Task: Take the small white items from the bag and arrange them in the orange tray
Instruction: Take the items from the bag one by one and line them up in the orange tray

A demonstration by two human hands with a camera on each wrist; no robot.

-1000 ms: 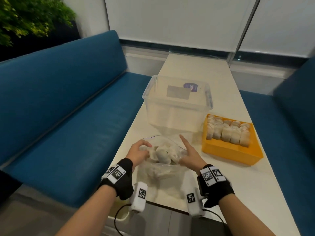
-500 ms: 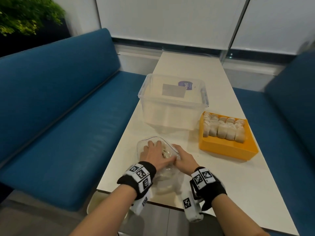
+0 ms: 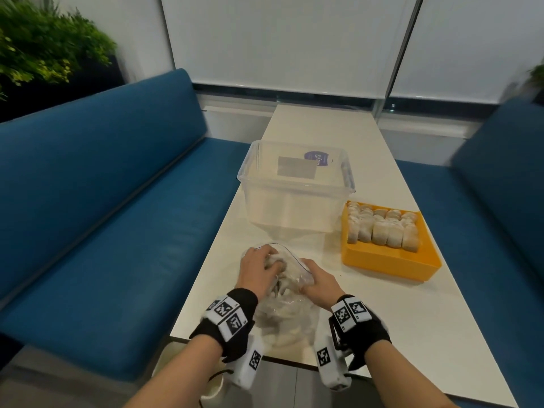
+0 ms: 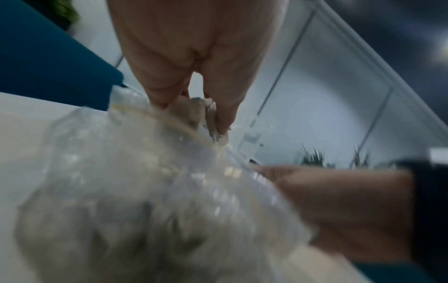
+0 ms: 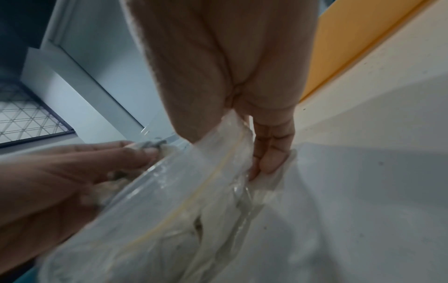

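A clear zip bag (image 3: pixel 284 312) of small white items lies at the table's near edge. My left hand (image 3: pixel 269 262) reaches into the bag's mouth, fingers curled round one white item (image 4: pixel 196 110). My right hand (image 3: pixel 309 285) pinches the bag's right rim (image 5: pixel 238 137) between thumb and fingers (image 5: pixel 272 153). The orange tray (image 3: pixel 385 260) stands to the right of the bag, with several white items (image 3: pixel 382 228) packed in rows along its far half. Its near half shows bare orange floor.
A clear plastic bin (image 3: pixel 297 198) stands just beyond the bag, left of the tray. The narrow white table (image 3: pixel 412 319) runs between two blue benches (image 3: pixel 117 231). A plant (image 3: pixel 44 45) sits at the far left.
My left hand moved from the bag's left edge into its mouth and closed on an item. My right hand shifted from an open hold to pinching the rim.
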